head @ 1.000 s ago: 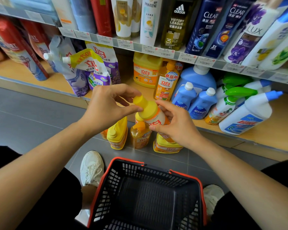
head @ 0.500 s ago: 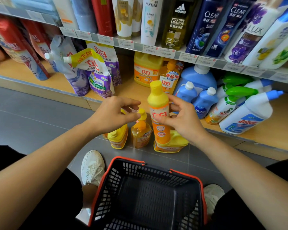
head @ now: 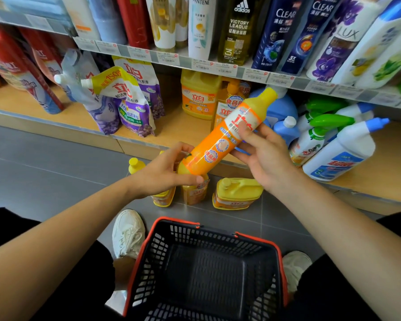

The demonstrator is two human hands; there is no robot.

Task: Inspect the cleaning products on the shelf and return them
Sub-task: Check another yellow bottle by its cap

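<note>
Centre frame: I have the orange dish-soap bottle (head: pixel 220 140) in both hands, up in the air in front of the lower shelf (head: pixel 178 130). It is tilted, with the yellow cap (head: pixel 267 96) toward the upper right and the base toward the lower left. My left hand (head: pixel 162 174) grips the base, fingers curled round it, thumb along the near side. My right hand (head: pixel 266 156) holds the middle, thumb pressed on the label, fingers wrapped behind.

Below the bottle, on the grey floor (head: pixel 44 163) by the shelf edge:
- a yellow jug (head: pixel 237 193)
- two smaller yellow bottles (head: pixel 195 191), partly hidden by my left hand

Bottom centre: a black basket with an orange rim (head: pixel 259 238), with a white shoe (head: pixel 129 232) just left of it.

On the lower shelf, left to right:
- purple refill pouches (head: pixel 127 105), left of centre
- an orange-label jug (head: pixel 198 96) behind the held bottle
- blue bottles (head: pixel 286 129) just right of my right hand
- a white bottle with a blue nozzle (head: pixel 340 151), far right, leaning

Top of frame: a row of shampoo and body-wash bottles (head: pixel 239 28) on the upper shelf, standing upright behind price tags.
</note>
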